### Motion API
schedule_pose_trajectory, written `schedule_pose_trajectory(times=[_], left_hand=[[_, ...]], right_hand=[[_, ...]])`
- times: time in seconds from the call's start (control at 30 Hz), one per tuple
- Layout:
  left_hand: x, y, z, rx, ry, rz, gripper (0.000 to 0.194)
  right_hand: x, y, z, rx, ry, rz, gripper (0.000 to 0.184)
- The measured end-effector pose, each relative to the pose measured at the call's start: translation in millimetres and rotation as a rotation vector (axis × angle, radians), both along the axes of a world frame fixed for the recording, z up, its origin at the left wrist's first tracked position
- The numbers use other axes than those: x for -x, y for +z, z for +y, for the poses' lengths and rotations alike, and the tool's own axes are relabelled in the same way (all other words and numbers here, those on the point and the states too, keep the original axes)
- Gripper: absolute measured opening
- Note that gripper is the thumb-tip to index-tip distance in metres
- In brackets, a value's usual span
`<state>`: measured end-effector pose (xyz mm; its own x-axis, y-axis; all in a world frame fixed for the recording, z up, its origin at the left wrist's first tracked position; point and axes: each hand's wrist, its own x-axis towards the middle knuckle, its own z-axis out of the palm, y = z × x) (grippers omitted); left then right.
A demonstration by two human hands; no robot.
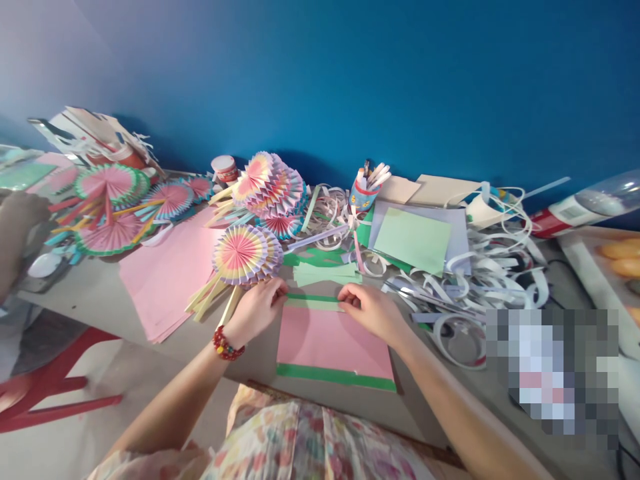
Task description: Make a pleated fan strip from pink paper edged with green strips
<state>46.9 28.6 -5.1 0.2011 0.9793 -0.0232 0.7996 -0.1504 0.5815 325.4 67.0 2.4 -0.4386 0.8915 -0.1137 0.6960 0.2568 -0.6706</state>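
Note:
In front of me lies a pink paper sheet (333, 340) with a dark green band (335, 379) along its near edge and another along its far edge. A light green paper strip (313, 303) lies across it just inside the far band. My left hand (260, 305), with a red bead bracelet on the wrist, pinches the strip's left end. At the other end, the curled fingers of my right hand (373, 311) grip the strip. Just beyond are loose light green strips (325, 274). Folded paper fans (245, 255) with yellow handles sit beyond my left hand.
Pink sheets (165, 280) and more fans (107, 190) lie left, near another person's arm (17, 233). A pen cup (364, 195) stands at the wall. Right are a light green sheet (413, 239), curled white paper strips (500, 267) and a bottle (585, 207).

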Motion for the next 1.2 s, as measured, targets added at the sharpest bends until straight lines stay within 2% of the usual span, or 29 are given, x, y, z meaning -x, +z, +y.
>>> schedule_pose_trajectory(times=[0.73,1.2], left_hand=[[-2.8,7.2,4.0,0.024,-0.030,0.086,0.009],[-6.7,3.3,-0.5,0.000,-0.014,0.151,0.012]], right_hand=[[-2.3,-4.2,0.9,-0.004,0.003,0.000,0.008],[-1.0,-1.9,0.6,0.000,0.000,-0.005,0.008]])
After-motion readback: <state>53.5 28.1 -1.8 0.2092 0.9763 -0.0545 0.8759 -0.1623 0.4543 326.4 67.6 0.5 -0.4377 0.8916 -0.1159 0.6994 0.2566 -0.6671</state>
